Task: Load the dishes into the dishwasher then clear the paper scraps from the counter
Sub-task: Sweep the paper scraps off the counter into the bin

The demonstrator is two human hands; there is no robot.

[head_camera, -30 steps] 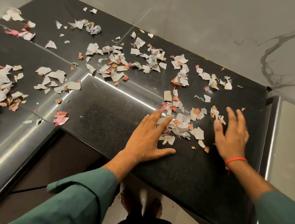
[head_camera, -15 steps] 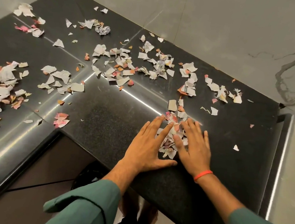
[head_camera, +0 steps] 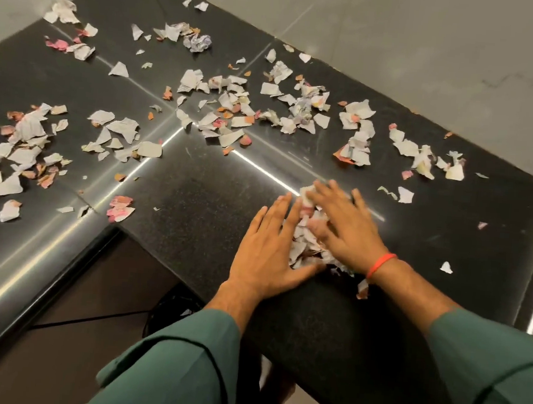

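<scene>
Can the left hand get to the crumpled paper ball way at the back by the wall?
Probably yes, with a long stretch. The left hand lies flat by the pile, and only loose scraps lie between it and the crumpled ball.

Both hands round, prob. touching, scraps

Two hands, one red wristband, one counter, paper scraps too many to count
</scene>
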